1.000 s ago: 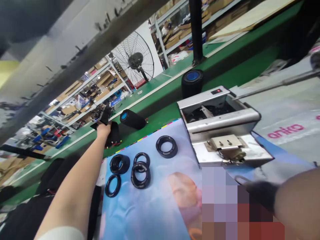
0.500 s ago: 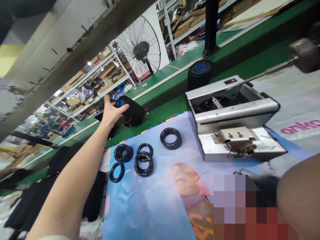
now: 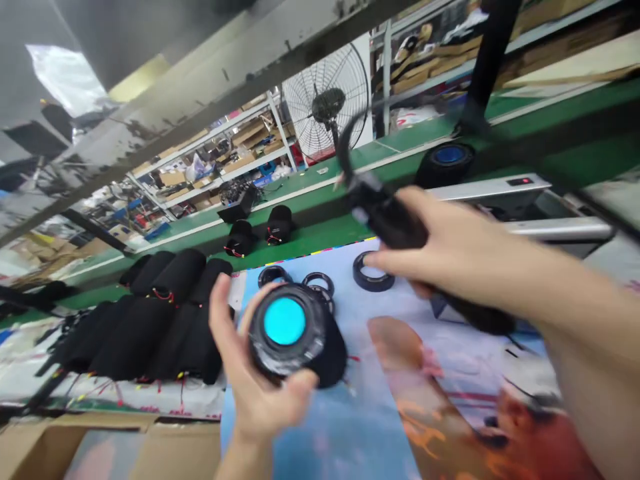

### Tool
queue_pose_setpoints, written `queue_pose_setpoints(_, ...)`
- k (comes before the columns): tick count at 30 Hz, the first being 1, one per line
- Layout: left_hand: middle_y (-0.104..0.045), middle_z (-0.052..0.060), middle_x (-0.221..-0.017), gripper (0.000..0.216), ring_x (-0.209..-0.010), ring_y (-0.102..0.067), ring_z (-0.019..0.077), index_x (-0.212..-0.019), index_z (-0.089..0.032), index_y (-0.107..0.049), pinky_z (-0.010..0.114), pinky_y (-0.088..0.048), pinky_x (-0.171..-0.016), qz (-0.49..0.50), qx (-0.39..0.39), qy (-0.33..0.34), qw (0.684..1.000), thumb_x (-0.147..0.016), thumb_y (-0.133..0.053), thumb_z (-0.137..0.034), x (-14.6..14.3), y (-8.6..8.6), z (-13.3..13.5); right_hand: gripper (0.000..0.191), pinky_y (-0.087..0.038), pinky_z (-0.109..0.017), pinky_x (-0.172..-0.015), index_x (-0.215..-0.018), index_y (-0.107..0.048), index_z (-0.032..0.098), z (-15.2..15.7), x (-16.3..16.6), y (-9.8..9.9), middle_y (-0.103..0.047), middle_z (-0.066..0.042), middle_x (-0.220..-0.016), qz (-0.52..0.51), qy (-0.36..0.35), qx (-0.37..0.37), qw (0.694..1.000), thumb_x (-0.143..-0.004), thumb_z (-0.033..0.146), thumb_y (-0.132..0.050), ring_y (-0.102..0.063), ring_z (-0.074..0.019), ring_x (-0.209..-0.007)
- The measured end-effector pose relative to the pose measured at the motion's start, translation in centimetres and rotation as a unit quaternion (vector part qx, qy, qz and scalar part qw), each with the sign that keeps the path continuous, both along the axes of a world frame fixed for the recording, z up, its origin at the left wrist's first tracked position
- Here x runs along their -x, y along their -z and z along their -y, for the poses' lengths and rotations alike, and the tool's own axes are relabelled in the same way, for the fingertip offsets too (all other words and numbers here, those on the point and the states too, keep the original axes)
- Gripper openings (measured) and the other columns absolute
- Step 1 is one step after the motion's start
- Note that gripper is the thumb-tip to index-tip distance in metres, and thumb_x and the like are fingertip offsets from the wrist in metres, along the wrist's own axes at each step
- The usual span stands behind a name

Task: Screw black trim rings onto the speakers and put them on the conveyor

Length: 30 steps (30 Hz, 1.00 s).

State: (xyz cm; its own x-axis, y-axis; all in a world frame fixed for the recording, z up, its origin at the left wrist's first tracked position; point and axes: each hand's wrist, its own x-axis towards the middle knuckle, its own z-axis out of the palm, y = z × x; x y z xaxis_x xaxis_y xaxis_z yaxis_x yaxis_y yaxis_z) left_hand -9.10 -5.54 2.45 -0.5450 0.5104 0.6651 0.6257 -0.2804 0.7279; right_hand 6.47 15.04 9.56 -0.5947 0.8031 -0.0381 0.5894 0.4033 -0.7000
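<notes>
My left hand is closed around a black cylindrical speaker, its blue end cap facing me, held just above the printed sheet. My right hand grips a black tool with a cable, held above and right of the speaker and blurred by motion. Several black rubber rings lie on the sheet behind the speaker; one ring sits below the tool's tip.
A row of black speaker bodies with red wires lies at the left. Two more speakers and another one stand on the green conveyor. A metal machine sits at the right. A floor fan stands behind.
My left hand picked the speaker from the conveyor and pulled it close over the sheet. My right hand rose into view with the black tool. The camera swung left.
</notes>
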Motion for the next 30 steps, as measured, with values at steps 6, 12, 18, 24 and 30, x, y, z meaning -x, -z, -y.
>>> queue_pose_setpoints(6, -0.067, 0.008, -0.138, 0.115, -0.124, -0.073, 0.0300, -0.155, -0.039, -0.038, 0.040, -0.059, -0.109, 0.207, 0.016, 0.168, 0.964, -0.060, -0.100, -0.058, -4.9, 6.0, 0.1, 0.046, -0.059, -0.032, -0.081, -0.134, -0.061, 0.014, 1.0, 3.5, 8.4, -0.071, -0.009, -0.109, 0.152, -0.039, -0.062, 0.986, -0.090, 0.012, -0.074, -0.072, -0.0219, -0.092)
queue_pose_setpoints(12, -0.059, 0.013, -0.150, 0.128, -0.137, -0.064, 0.0410, -0.142, -0.033, -0.044, 0.049, -0.056, -0.113, 0.324, 0.161, 0.231, 0.903, -0.032, -0.109, -0.050, -4.2, 4.9, -0.1, 0.038, -0.059, -0.044, -0.102, -0.139, -0.058, 0.015, 0.6, 3.4, 10.8, -0.064, -0.011, -0.127, 0.169, -0.016, -0.109, 0.980, -0.105, 0.029, -0.066, -0.066, -0.0220, -0.111)
queue_pose_setpoints(18, -0.070, 0.010, -0.137, 0.116, -0.129, -0.069, 0.0373, -0.148, -0.032, -0.042, 0.049, -0.062, -0.104, 0.335, 0.201, 0.321, 0.863, -0.051, -0.106, -0.035, -2.9, 2.9, 0.4, 0.038, -0.060, -0.041, -0.098, -0.139, -0.059, 0.015, 0.7, 3.7, 10.6, -0.066, -0.009, -0.123, 0.132, -0.004, -0.099, 0.986, -0.103, 0.026, -0.068, -0.068, -0.0210, -0.108)
queue_pose_setpoints(24, -0.077, 0.006, -0.129, 0.081, -0.123, -0.074, 0.0313, -0.124, -0.028, -0.061, 0.043, -0.059, -0.109, 0.310, 0.141, 0.391, 0.855, -0.056, -0.102, -0.015, -2.2, 2.4, 0.0, 0.046, -0.052, -0.028, -0.072, -0.129, -0.061, 0.017, 2.4, 2.5, 7.0, -0.074, -0.005, -0.094, 0.055, 0.092, -0.070, 0.992, -0.086, 0.017, -0.079, -0.072, -0.0234, -0.084)
queue_pose_setpoints(30, -0.078, 0.007, -0.124, 0.097, -0.119, -0.075, 0.0339, -0.131, -0.028, -0.057, 0.045, -0.060, -0.104, 0.329, 0.161, 0.360, 0.858, -0.048, -0.106, -0.022, -1.4, 3.5, -0.2, 0.040, -0.048, -0.023, -0.055, -0.101, -0.071, 0.023, 4.7, -2.8, 2.1, -0.073, 0.003, -0.081, -0.092, 0.162, -0.047, 0.981, -0.067, 0.024, -0.092, -0.065, -0.0138, -0.060)
